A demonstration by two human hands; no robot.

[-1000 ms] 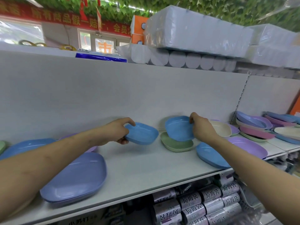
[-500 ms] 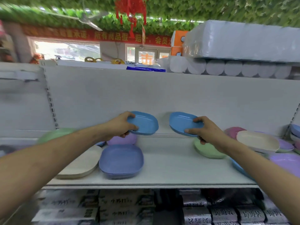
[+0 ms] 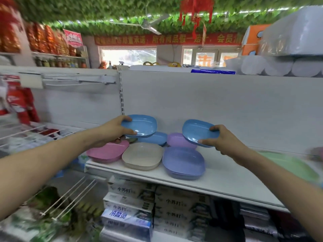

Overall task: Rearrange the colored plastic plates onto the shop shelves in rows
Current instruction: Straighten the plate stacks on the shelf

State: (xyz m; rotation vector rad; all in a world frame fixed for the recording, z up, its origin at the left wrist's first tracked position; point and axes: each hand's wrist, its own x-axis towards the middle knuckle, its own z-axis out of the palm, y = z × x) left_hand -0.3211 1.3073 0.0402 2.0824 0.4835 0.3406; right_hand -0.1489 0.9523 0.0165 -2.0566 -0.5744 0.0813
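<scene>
While both are held above the shelf (image 3: 218, 173), the left blue plate (image 3: 139, 125) is gripped at its rim by the left hand (image 3: 111, 131), and the tilted right blue plate (image 3: 199, 132) by the right hand (image 3: 225, 140). Below, a pink plate (image 3: 108, 151), a beige plate (image 3: 142, 155) and a periwinkle plate (image 3: 183, 162) lie in a row.

A shop: stocked shelves (image 3: 218, 173), boxed goods (image 3: 181, 203) below, red banner (image 3: 166, 39) overhead
</scene>
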